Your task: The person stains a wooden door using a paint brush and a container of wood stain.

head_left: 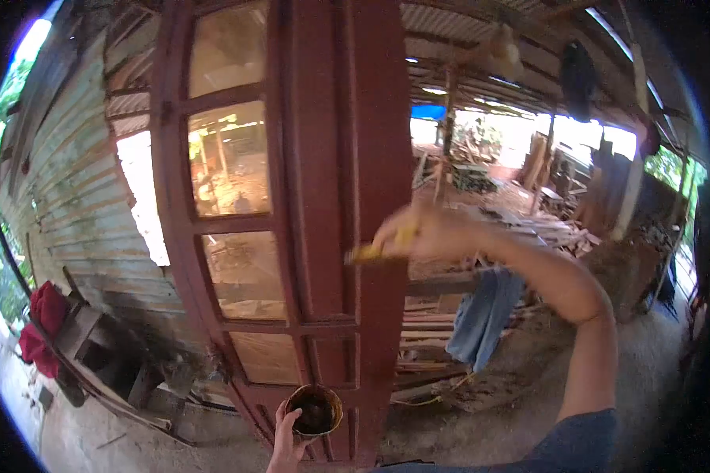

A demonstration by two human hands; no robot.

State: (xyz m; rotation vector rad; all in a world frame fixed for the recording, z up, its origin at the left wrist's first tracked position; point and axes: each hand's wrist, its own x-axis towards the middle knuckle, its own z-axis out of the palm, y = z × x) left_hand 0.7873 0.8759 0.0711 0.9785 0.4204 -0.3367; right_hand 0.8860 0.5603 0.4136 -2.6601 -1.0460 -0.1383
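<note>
A tall reddish-brown wooden door point(319, 181) with glass panes point(229, 162) down its left part stands upright before me. My right hand point(430, 232), slightly blurred, grips a yellow-handled paintbrush point(371, 252), its bristle end pointing left over the door's right part. Low in front of the door, my left hand point(284, 438) holds a small round can point(337, 416) by its left side, thumb over the rim. Dark stuff shows inside the can, and its rim is stained.
Weathered wall boards point(79, 205) rise on the left. A red cloth point(46, 331) lies by dark wooden pieces there. To the right, a blue-grey cloth point(487, 319) hangs over a rail in front of stacked timber point(434, 347). A post point(629, 197) stands farther right.
</note>
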